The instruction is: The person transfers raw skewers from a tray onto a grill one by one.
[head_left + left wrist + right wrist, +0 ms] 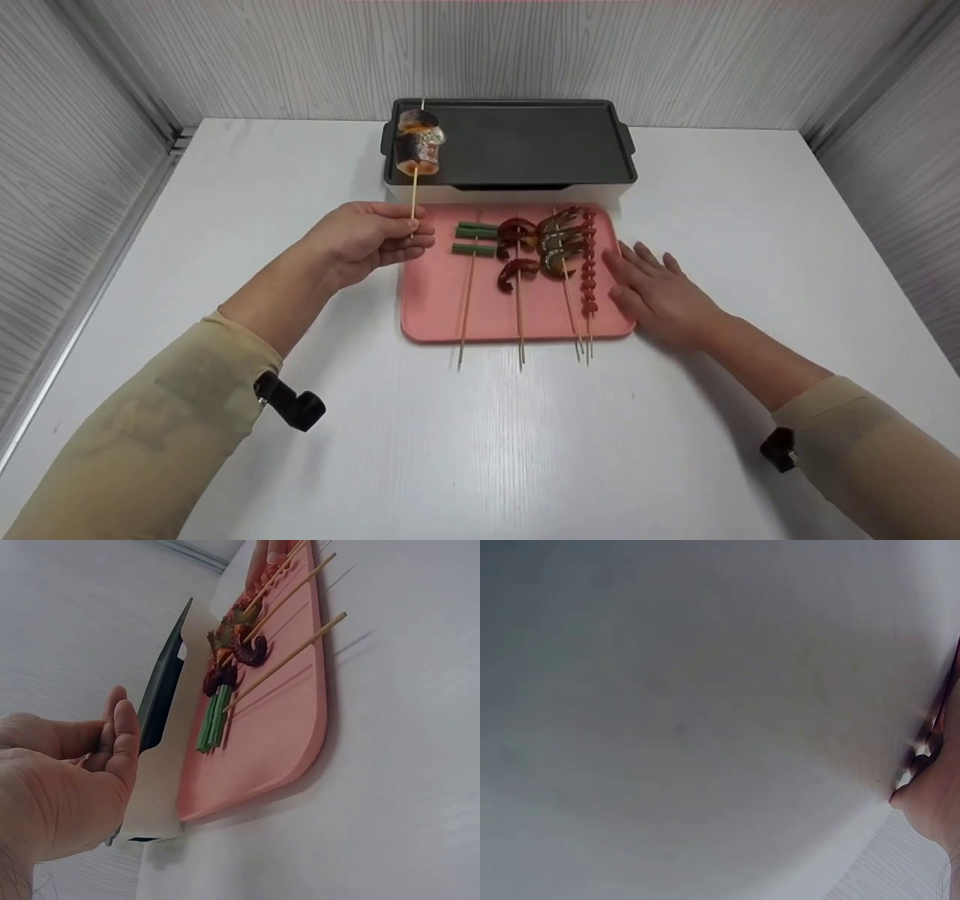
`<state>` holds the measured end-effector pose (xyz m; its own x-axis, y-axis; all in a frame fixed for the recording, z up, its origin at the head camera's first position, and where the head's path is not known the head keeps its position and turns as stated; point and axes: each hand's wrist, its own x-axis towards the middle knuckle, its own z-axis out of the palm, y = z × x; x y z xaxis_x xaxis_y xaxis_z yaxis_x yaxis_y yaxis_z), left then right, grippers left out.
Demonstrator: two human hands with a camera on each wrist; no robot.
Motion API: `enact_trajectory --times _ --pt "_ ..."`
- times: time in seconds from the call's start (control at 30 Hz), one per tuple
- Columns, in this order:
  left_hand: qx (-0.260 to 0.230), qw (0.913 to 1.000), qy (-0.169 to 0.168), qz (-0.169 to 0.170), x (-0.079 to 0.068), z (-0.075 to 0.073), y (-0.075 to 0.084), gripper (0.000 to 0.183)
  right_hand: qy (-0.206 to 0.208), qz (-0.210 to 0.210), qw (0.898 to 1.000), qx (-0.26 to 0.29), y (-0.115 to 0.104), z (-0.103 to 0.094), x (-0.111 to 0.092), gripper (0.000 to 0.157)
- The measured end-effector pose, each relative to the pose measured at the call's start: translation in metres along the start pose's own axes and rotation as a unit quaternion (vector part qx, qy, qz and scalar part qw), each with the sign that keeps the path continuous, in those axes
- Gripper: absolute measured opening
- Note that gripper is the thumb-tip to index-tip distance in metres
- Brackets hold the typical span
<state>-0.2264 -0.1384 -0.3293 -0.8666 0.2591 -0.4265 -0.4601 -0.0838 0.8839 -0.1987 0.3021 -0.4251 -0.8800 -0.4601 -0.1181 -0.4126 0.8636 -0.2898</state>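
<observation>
A skewer of dark-skinned fish chunks is in the person's left hand, whose thumb and fingers pinch the bare stick near its lower end. The skewer's long axis runs away from the person, leaning slightly rightward; the chunks and the tip are at the far end. They appear over the left end of the black griddle plate; whether they touch it I cannot tell.

Between griddle and person lies a pink tray, its far left corner partly behind the left hand. On it, left to right, are a green-bean skewer, an octopus-tentacle skewer, a shrimp skewer and a red beaded skewer, their sticks pointing toward the person and overhanging the near rim.

The right hand lies flat at the tray's right edge, fingers extended, grasping nothing, thumb at the rim. Beneath is a white tabletop; pale wood-grain panels rise behind and at both sides.
</observation>
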Motion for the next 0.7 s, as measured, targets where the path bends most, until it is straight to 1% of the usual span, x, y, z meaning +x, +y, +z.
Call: enact_trajectory --times 0.13,0.37,0.57,0.7 --pt "0.004 0.9999 0.01 0.001 0.012 -0.003 0.005 0.036 -0.001 -0.001 1.0 0.002 0.001 0.0 0.0 0.067" --pt "0.002 0.9998 0.021 -0.001 0.03 -0.007 0.012 0.043 0.001 -0.002 1.0 0.005 0.001 0.0 -0.002 0.067" --pt "0.018 0.9995 0.025 0.003 0.041 -0.011 0.014 0.042 -0.001 0.005 1.0 0.004 0.0 -0.001 0.0 0.067" --pt "0.025 0.9994 0.024 -0.002 0.046 -0.013 0.013 0.041 -0.001 0.004 1.0 0.002 -0.001 -0.001 0.0 0.067"
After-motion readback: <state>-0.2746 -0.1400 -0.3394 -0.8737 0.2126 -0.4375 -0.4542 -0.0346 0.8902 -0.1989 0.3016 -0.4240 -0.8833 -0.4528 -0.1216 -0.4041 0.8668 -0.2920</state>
